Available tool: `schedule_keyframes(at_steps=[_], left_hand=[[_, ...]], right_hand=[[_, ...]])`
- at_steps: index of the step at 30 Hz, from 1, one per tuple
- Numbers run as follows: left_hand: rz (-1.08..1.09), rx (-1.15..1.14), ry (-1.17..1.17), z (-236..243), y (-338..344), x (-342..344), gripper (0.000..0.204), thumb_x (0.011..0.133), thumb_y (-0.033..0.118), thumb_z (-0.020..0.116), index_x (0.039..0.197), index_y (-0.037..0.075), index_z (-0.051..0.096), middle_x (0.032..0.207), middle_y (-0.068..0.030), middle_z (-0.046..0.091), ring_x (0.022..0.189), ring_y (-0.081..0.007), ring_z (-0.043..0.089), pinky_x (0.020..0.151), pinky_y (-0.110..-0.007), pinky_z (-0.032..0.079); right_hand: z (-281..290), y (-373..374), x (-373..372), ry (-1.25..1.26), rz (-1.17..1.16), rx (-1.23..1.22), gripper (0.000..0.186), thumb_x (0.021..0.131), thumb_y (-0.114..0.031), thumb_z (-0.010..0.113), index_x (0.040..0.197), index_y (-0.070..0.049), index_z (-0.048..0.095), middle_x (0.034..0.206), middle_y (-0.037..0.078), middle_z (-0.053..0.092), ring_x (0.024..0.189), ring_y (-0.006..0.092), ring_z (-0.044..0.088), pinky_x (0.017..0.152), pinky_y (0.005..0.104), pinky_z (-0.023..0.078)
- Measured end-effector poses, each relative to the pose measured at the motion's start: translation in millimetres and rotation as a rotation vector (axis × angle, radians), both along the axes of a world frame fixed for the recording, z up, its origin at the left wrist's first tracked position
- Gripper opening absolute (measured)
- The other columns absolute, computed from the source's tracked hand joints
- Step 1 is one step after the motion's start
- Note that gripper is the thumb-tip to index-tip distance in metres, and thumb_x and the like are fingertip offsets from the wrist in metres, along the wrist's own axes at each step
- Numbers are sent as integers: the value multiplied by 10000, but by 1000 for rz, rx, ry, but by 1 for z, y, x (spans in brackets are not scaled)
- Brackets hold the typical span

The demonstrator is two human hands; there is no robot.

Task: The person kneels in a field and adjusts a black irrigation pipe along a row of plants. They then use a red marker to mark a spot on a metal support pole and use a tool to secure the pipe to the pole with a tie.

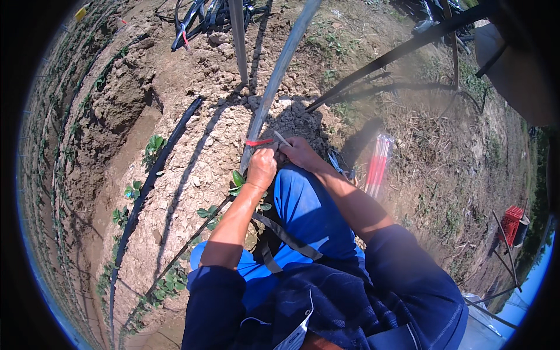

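Cloddy soil (189, 137), plants (237, 179), dark pole (402, 53) near hands (262, 167)

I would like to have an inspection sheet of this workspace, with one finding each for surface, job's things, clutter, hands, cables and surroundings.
Surface: dry, cloddy soil, sunlit, crossed by shadows.
Job's things: red band across the grey pole; pale thin piece beside it.
Clutter: clear packet of red-and-white sticks and a partly hidden hand tool, right of the knee.
Hands: left hand curled just below the band, grip hidden; right hand holds the pale piece.
Cables: nothing seen; only a black tube beside green plants.
Surroundings: red crate at far right.
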State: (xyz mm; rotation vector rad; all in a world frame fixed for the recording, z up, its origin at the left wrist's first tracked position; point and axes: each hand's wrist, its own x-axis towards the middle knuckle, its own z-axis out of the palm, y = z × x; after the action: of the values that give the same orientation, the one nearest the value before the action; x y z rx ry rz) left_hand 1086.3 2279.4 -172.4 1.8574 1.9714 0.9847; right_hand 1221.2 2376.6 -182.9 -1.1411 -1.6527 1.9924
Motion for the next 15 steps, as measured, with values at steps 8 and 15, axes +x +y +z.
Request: schedule_keyframes(at_steps=[8, 15], left_hand=[[-75, -14, 20, -21, 1, -13, 261, 748, -64, 562, 972, 24, 663, 814, -190, 642, 808, -389, 632, 739, -467, 526], [-43, 48, 82, -34, 4, -7, 86, 670, -42, 542, 689, 24, 490, 720, -189, 531, 723, -402, 554, 694, -508, 490]], right_hand=[[15, 1, 3, -151, -35, -7, 257, 853, -218, 623, 820, 20, 713, 681, 68, 675, 606, 129, 605, 547, 320, 460], [19, 4, 1, -217, -25, 63, 318, 864, -274, 648, 856, 38, 709, 691, 117, 677, 628, 164, 616, 586, 357, 486]])
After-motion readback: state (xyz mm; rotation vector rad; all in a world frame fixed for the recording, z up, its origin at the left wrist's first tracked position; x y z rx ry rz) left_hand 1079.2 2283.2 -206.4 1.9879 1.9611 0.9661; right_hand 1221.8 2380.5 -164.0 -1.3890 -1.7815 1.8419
